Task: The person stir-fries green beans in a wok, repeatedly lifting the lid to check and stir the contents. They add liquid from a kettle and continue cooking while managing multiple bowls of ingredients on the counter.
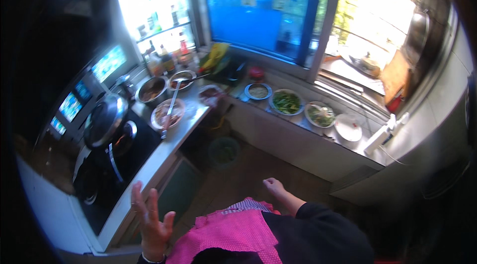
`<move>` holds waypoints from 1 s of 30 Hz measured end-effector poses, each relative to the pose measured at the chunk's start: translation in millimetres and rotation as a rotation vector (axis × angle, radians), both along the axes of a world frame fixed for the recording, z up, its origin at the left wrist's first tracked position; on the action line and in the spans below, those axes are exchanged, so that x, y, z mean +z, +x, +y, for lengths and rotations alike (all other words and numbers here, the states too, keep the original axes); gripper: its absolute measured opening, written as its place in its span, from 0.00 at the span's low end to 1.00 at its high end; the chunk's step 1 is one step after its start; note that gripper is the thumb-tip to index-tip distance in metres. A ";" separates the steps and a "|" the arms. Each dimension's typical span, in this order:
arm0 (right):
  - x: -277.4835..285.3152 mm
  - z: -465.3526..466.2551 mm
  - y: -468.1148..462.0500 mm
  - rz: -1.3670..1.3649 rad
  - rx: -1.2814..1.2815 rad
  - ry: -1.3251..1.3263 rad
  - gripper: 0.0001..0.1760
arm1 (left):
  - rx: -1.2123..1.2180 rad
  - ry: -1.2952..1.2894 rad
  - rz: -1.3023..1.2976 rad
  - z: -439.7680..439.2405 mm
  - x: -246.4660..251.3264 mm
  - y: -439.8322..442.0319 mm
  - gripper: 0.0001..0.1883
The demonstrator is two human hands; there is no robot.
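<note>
My left hand [151,219] is raised in front of the cooktop's counter edge [139,174], fingers spread and nothing in it. A bracelet circles that wrist. My right hand [275,187] hangs over the floor ahead of my pink dotted apron [231,230], its fingers curled in and no object visible in them. Nearest the left hand is a black cooktop [139,144], with a lidded pan [106,120] on it. Beyond it, a spatula [172,109] lies across a bowl of food [160,115].
Two metal pots, one a steel pot [152,90], and sauce bottles [164,59] stand in the corner. Along the window ledge are a plate of green vegetables [286,102], a covered dish [319,114], a white bowl [348,128] and a power strip [378,139]. A basin [223,152] sits on the floor.
</note>
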State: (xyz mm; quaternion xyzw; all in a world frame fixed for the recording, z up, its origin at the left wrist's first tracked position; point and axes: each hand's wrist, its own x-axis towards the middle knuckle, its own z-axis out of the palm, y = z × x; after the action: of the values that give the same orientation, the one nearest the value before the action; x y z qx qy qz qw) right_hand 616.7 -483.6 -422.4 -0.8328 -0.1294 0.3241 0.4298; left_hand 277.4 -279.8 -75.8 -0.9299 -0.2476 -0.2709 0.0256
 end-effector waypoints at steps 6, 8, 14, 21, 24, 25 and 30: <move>16.6 148.4 -169.4 0.037 0.594 0.308 0.26 | 0.301 0.074 -0.072 46.6 14.4 -119.3 0.38; 31.2 162.2 -196.7 0.047 0.884 0.319 0.25 | 0.286 0.101 -0.114 56.4 18.2 -129.1 0.39; 39.4 140.5 -186.7 0.064 0.934 0.199 0.25 | -0.064 -0.064 -0.019 52.0 3.7 -103.3 0.28; -14.8 61.2 -160.0 -0.087 0.777 0.033 0.24 | -0.393 -0.136 0.077 43.4 0.6 -57.3 0.13; -14.2 44.0 -139.0 -0.075 0.680 0.095 0.23 | -0.406 -0.183 0.076 34.2 -1.1 -37.2 0.13; -7.7 42.0 -126.7 -0.074 0.661 0.092 0.23 | -0.418 -0.199 0.074 29.3 -3.2 -26.7 0.13; 71.6 18.3 -19.7 -0.150 0.379 0.268 0.17 | -0.548 -0.211 0.025 -4.6 -15.7 68.7 0.13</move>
State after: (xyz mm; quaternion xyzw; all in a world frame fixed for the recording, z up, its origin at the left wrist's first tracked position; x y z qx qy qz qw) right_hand 597.0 -465.3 -350.7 -0.7509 -0.3567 0.3164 0.4570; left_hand 346.1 -284.3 -91.5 -0.9629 -0.0136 -0.2288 -0.1421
